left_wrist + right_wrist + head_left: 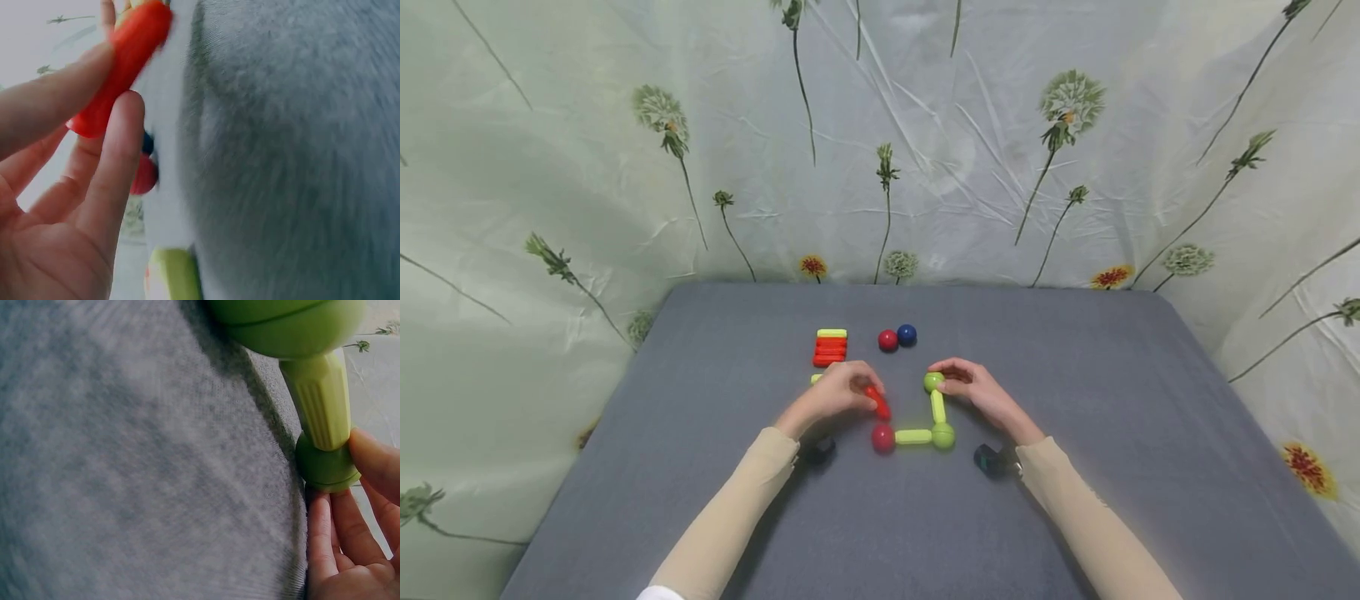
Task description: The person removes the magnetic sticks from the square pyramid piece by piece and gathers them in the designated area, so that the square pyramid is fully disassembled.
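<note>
On my feed, left hand has its grip clamped on a red rod, thumb one side, fingertips the other; the rod is tilted, lower end just beside the near red ball. Can't tell if the two touch. Right hand: grip clamped on the upper green ball, thumb against it, fingers round the far side.

From that ball a yellow-green rod runs to the lower green ball; a second yellow-green rod goes from there across to the near red ball, so I get an L on the grey worktop.

Beyond the left hand, a row of red rods side by side, one pale rod along its far edge. Farther back, a far red ball and blue ball, side by side. Flower-print sheet behind.
</note>
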The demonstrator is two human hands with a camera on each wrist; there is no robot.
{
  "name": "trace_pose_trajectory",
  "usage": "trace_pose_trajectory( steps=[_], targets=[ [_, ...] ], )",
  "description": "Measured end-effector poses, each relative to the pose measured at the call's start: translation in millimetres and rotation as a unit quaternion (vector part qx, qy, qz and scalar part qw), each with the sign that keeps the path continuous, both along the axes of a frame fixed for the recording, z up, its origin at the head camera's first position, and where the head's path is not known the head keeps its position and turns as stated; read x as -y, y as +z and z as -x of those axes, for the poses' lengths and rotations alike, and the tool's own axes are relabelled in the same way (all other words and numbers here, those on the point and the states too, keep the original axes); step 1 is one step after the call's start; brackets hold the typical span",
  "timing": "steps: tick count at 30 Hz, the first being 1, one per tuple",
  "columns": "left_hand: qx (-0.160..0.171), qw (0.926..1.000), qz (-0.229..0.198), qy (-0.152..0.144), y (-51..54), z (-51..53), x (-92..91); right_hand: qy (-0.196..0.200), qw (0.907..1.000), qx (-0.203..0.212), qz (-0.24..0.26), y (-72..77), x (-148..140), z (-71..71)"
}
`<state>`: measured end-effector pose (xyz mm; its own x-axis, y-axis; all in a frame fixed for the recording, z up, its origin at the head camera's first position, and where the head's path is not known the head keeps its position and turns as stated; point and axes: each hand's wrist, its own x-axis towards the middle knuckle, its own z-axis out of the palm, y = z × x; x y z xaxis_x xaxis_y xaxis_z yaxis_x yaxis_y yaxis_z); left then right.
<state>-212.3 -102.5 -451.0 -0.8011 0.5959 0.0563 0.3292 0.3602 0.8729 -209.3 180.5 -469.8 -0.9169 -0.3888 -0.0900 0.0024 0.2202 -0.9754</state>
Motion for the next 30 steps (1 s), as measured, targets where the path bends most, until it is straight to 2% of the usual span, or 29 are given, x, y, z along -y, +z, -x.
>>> trace_pose_trajectory(
  steps=[3,6,9,11,14,17,19,22,30],
  targets=[
    [0.008,0.9989,-0.026,0.037,1.5,-5.5,13.2,0.000,1.0000,0.003,0.001,-1.2,0.7,0.4],
    [-0.004,0.9941,-0.004,0.108,1.9,-11.6,29.0,-0.001,1.0000,0.008,0.003,-1.7,0.8,0.3],
    [-0.024,0.9822,0.048,0.180,-0.8,-15.3,41.7,-0.003,0.9999,0.010,0.003,-0.9,0.1,-0.1],
    [-0.041,0.9741,0.074,0.210,-2.6,-15.4,47.2,-0.005,0.9999,0.012,0.000,-0.7,-0.5,0.1],
    [-0.075,0.9632,0.097,0.239,-4.8,-12.6,51.3,-0.004,0.9999,0.011,-0.002,-0.1,-0.4,0.4],
    [-0.092,0.9539,0.120,0.259,-5.8,-9.1,52.2,0.003,1.0000,0.008,0.001,8.9,2.5,-3.7],
    [-0.082,0.9517,0.125,0.268,-5.9,-7.3,52.9,0.006,0.9999,0.008,0.004,18.0,5.2,-8.0],
    [-0.068,0.9536,0.120,0.268,-5.5,-5.6,54.0,0.010,0.9999,0.007,0.004,30.0,7.3,-14.2],
    [-0.069,0.9603,0.120,0.242,-7.0,-2.5,49.7,0.010,0.9999,0.006,0.001,30.8,6.5,-14.2]
  ],
)
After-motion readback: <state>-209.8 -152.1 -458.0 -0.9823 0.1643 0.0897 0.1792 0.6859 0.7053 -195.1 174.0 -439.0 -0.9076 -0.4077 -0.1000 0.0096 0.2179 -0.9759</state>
